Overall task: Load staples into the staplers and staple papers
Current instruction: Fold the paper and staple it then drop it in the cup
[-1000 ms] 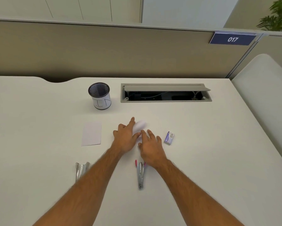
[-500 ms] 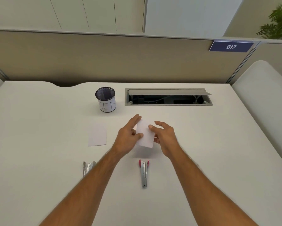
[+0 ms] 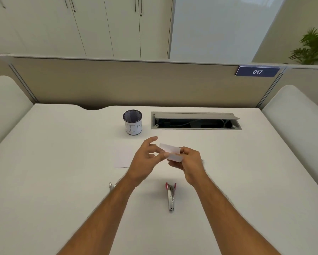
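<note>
My stapler (image 3: 170, 197) at lower centre is shiny metal with red plastic; the paper (image 3: 171, 153) looks matt white, the desk (image 3: 62, 181) smooth and matt.

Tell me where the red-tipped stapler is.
In the head view the red-tipped stapler lies on the white desk, between the forearms, nearer the camera than both hands.

A mesh cup (image 3: 132, 122) stands center frame beside an open cable hatch (image 3: 195, 120); upper right, a "017" sign (image 3: 257, 71) and perhaps a plant (image 3: 313, 47).
</note>
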